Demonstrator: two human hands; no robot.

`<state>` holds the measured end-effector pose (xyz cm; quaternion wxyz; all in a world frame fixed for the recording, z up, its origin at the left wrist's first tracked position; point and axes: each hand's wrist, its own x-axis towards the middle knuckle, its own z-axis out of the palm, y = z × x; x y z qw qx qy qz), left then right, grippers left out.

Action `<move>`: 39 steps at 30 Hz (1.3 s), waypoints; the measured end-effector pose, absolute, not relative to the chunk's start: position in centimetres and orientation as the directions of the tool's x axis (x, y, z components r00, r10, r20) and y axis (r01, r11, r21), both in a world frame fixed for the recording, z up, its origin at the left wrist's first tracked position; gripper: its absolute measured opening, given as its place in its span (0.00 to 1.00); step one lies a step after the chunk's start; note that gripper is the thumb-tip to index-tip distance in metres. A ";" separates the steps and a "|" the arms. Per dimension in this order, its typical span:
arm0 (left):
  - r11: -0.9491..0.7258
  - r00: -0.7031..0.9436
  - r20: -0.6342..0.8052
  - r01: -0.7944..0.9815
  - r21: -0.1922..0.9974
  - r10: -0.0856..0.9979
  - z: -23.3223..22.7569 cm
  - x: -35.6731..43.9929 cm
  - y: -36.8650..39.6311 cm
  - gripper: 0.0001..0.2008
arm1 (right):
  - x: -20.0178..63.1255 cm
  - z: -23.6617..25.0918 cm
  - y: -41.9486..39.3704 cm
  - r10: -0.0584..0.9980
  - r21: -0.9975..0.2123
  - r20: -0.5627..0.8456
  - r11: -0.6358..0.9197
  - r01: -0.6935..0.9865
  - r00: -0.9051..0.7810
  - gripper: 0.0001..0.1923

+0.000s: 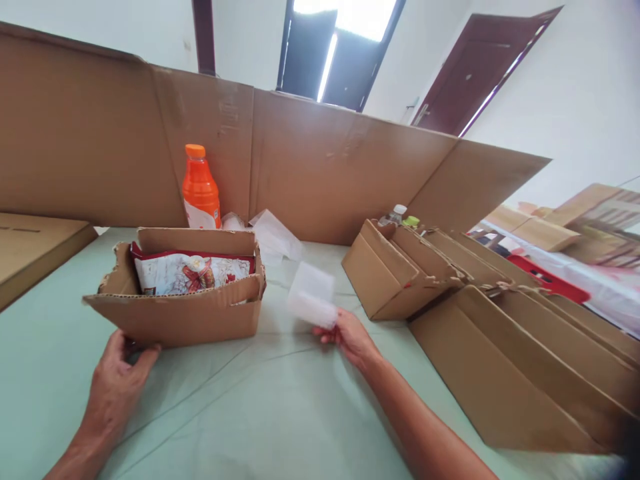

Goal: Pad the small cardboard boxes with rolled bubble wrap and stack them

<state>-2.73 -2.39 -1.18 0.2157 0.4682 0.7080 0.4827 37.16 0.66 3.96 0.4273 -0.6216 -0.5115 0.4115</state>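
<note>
An open cardboard box (pixel 190 317) stands on the pale green table cover (pixel 260 407), with a red and white patterned packet (pixel 193 272) lying inside. My left hand (pixel 117 380) rests against the box's near lower-left corner, fingers spread on the cover. My right hand (pixel 350 337) is to the right of the box and pinches a small, blurred white packet (pixel 311 297) lifted above the table.
An orange drink bottle (pixel 201 190) stands behind the box, next to crumpled clear plastic (pixel 273 237). A tall cardboard sheet (pixel 300 160) walls off the back. Folded cardboard boxes (pixel 480 313) lie in a row to the right, bottle tops (pixel 400 213) behind them. Flat cardboard (pixel 30 250) lies left.
</note>
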 end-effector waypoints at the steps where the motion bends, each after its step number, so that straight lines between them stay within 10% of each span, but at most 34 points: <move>1: 0.116 -0.472 0.113 0.428 0.896 0.874 -1.0 -2.7 -2.5 0.26 | 37.3 3.7 -0.6 0.986 -0.945 -0.108 -0.140 0.294 0.123 0.18; 8: 0.077 -0.523 0.165 0.411 0.908 0.836 1.4 -2.1 -4.3 0.37 | 39.2 4.0 -5.5 0.961 -0.890 0.030 -0.100 0.445 0.276 0.20; 16: -0.229 -0.345 0.687 0.768 0.598 0.640 4.9 2.2 -10.7 0.30 | 35.5 6.3 -8.8 0.961 -0.652 0.162 0.274 0.707 -0.223 0.18; 26: -0.349 0.116 0.362 0.638 0.687 0.925 4.6 4.3 -14.2 0.15 | 37.5 7.2 -14.6 0.944 -0.678 0.288 0.319 0.663 -0.160 0.09; 39: -0.616 0.620 0.242 0.506 0.604 0.746 2.3 5.7 -16.9 0.30 | 34.9 2.1 -12.3 0.848 -0.442 0.221 0.527 0.725 -0.482 0.14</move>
